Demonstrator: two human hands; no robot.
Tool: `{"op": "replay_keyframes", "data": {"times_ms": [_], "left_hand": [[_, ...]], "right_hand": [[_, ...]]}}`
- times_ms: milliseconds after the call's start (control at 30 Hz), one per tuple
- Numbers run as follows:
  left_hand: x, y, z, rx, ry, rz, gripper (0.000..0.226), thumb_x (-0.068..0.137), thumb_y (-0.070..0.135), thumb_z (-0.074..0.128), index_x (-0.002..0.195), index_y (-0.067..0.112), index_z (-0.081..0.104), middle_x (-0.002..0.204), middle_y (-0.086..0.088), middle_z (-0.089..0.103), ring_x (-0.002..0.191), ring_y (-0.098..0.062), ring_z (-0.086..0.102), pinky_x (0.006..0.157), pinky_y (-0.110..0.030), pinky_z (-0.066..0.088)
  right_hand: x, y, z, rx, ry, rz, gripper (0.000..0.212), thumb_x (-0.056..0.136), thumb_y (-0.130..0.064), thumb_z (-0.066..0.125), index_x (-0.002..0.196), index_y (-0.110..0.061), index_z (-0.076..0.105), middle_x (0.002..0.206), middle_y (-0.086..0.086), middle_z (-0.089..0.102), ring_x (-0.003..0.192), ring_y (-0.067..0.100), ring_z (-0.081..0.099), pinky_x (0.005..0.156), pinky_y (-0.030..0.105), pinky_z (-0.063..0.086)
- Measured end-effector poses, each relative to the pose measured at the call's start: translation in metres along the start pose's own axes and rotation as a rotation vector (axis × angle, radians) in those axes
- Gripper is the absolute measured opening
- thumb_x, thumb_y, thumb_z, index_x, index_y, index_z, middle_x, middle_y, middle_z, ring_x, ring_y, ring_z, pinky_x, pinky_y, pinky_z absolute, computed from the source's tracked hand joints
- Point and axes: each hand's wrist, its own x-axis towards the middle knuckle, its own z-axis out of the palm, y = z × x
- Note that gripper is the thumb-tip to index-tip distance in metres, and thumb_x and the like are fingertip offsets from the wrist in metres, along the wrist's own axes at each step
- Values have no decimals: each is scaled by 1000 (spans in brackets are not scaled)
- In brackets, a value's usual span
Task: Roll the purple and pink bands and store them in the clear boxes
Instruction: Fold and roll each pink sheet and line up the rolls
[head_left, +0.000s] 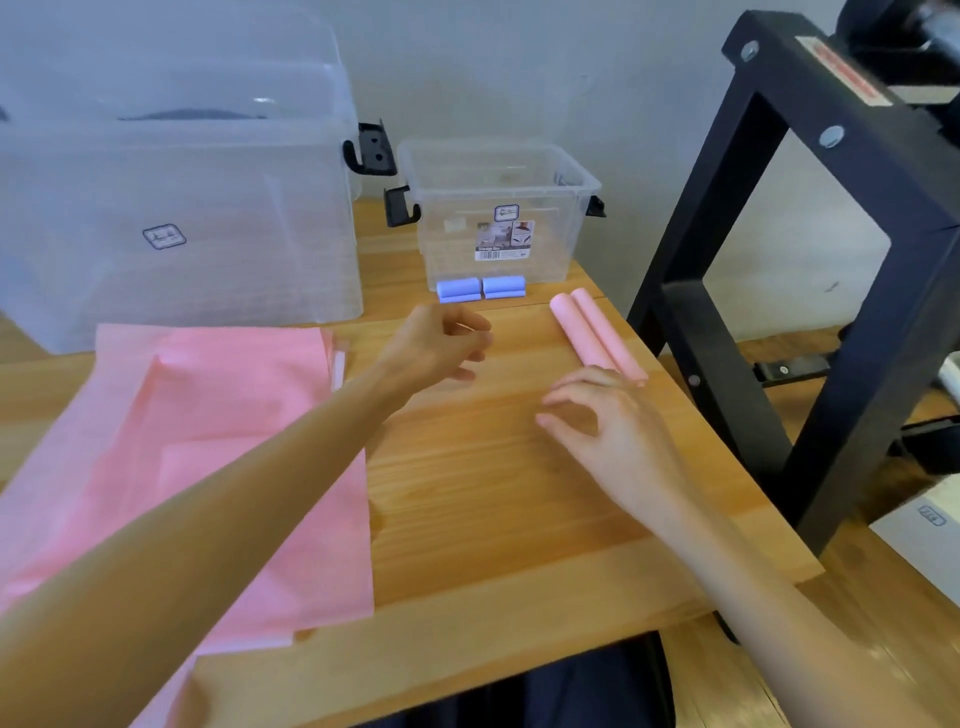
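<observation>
Two rolled pink bands (597, 335) lie side by side on the wooden table (493, 493), right of centre. Two rolled purple bands (480, 288) sit in front of the small clear box (498, 213), which stands open at the back. A stack of flat pink bands (208, 441) covers the table's left part. My left hand (441, 345) hovers over the table with loosely curled fingers, holding nothing. My right hand (602, 415) hangs just short of the near end of the pink rolls, fingers relaxed and empty.
A large clear box (171, 208) with its lid stands at the back left. A black metal frame (810, 249) rises right beside the table's right edge. Bare wood lies between my hands and toward the front edge.
</observation>
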Motion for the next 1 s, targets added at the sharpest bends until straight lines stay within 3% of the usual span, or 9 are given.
{"op": "replay_keyframes", "data": {"times_ms": [333, 467, 567, 767, 900, 1000], "left_hand": [[-56, -25, -82, -22, 127, 13, 14, 93, 14, 66, 106, 13, 70, 95, -6, 71, 82, -8, 70, 68, -18, 58], [-81, -38, -111, -58, 175, 14, 11, 92, 11, 67, 101, 16, 71, 98, -7, 72, 83, -10, 70, 75, -26, 60], [-101, -46, -131, -92, 207, 17, 11, 92, 9, 67, 97, 18, 70, 100, -9, 71, 82, -8, 71, 73, -21, 58], [-154, -66, -165, 32, 231, 8, 14, 92, 14, 68, 104, 21, 72, 95, 3, 72, 88, -9, 71, 80, -22, 56], [-201, -79, -174, 221, 239, 25, 15, 89, 15, 71, 93, 29, 74, 93, 18, 73, 85, -1, 67, 78, -13, 51], [-235, -85, -175, 304, 262, 27, 16, 84, 17, 76, 88, 32, 74, 89, 19, 71, 87, -3, 67, 78, -10, 48]], "right_hand": [[-1, -66, 41, 89, -114, -150, 13, 89, -24, 72, 96, -14, 76, 102, -7, 67, 101, 11, 59, 93, 21, 41], [1, -90, 55, 124, -133, -216, 10, 87, -21, 74, 93, -13, 76, 99, -5, 68, 97, 12, 61, 92, 24, 42], [3, -105, 65, 142, -150, -253, 7, 86, -19, 75, 91, -13, 76, 97, -5, 68, 95, 13, 62, 91, 26, 44], [-9, -128, 71, 237, -201, -317, 3, 82, -14, 79, 81, -15, 76, 88, -10, 65, 87, 7, 60, 83, 15, 43], [-26, -135, 68, 347, -396, -258, 12, 75, -27, 84, 70, -26, 73, 83, -11, 60, 83, 12, 59, 74, 19, 44], [-38, -132, 65, 326, -576, -264, 27, 60, -49, 87, 69, -31, 70, 93, -11, 56, 95, 12, 55, 80, 14, 38]]}}
